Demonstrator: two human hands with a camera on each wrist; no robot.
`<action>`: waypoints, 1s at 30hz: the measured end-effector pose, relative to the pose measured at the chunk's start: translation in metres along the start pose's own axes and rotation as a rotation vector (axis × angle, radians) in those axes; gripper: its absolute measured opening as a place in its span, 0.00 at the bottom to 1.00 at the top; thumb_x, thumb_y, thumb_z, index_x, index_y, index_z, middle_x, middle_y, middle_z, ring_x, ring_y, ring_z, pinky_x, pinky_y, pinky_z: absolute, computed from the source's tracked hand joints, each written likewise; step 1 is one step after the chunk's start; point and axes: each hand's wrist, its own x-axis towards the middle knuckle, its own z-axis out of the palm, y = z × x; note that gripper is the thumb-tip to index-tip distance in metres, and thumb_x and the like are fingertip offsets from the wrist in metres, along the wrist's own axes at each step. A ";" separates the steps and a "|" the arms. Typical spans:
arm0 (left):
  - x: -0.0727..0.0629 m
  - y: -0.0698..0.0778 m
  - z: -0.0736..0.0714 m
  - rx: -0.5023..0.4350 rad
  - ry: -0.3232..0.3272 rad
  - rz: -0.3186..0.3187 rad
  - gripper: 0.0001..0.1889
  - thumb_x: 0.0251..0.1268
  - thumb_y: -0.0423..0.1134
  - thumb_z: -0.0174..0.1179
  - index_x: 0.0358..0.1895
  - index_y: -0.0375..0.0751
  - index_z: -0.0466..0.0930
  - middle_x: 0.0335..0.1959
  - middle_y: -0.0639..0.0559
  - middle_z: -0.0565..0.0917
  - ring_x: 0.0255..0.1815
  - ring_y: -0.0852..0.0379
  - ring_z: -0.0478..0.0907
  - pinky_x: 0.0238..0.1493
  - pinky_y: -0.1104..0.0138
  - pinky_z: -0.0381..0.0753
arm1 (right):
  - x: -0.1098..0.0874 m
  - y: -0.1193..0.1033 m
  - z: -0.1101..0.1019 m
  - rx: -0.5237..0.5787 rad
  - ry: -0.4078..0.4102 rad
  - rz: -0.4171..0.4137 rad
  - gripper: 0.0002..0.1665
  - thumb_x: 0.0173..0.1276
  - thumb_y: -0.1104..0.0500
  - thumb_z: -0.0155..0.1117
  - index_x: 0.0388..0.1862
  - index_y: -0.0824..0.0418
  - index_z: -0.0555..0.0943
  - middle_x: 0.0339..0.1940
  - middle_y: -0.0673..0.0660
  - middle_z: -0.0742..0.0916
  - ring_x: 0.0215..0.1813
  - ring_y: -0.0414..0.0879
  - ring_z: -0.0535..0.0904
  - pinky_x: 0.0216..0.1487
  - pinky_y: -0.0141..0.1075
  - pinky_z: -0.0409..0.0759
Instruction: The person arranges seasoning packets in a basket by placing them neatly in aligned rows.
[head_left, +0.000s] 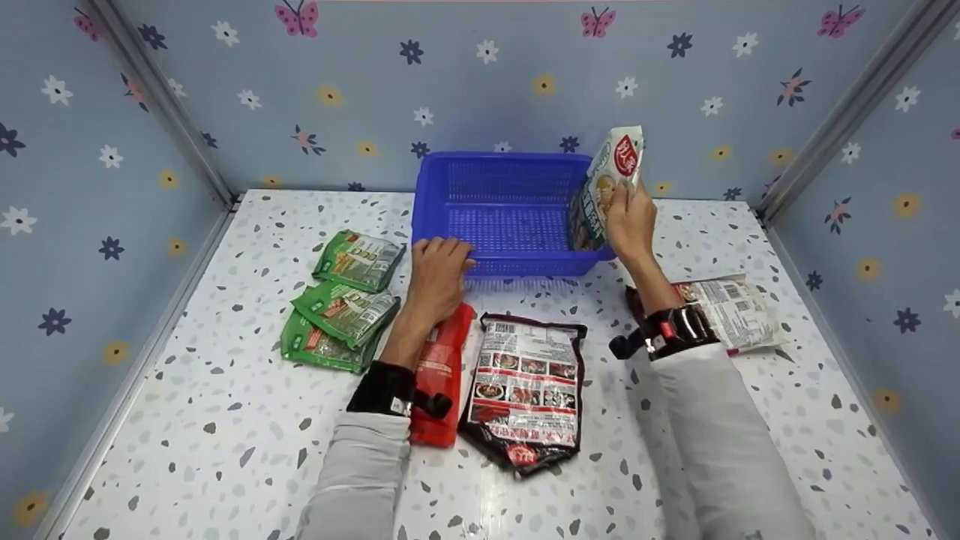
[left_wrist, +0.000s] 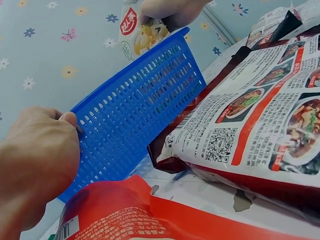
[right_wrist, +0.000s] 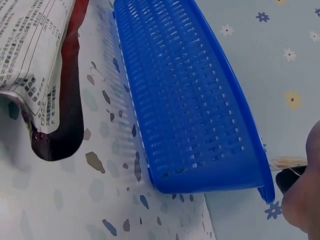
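My right hand [head_left: 630, 221] grips a white and dark food packet [head_left: 596, 196] with a red logo near its upper end. The packet stands tilted inside the right end of the blue plastic basket [head_left: 517, 266], its lower part below the rim. At the basket's front left corner, my left hand [head_left: 439, 274] holds the rim, fingers over the edge. In the left wrist view, the left thumb [left_wrist: 69, 119] lies against the perforated wall. Under the left forearm lies a red packet [head_left: 442, 375]; beside it is a white and dark-red packet [head_left: 525, 382] printed with dish pictures.
Several green packets [head_left: 349, 311] lie in a loose group left of the basket, some overlapping. Another white and red packet [head_left: 739, 311] lies at the right, partly behind the right wrist. Flowered panels [head_left: 487, 82] enclose the speckled table [head_left: 225, 450] at the back and sides.
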 end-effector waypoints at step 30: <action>0.000 0.000 0.002 0.000 -0.007 -0.003 0.14 0.88 0.43 0.56 0.59 0.39 0.87 0.54 0.41 0.92 0.59 0.36 0.85 0.72 0.41 0.72 | -0.007 0.012 -0.022 0.209 -0.119 0.055 0.46 0.84 0.45 0.66 0.92 0.54 0.60 0.78 0.64 0.83 0.68 0.53 0.86 0.63 0.42 0.91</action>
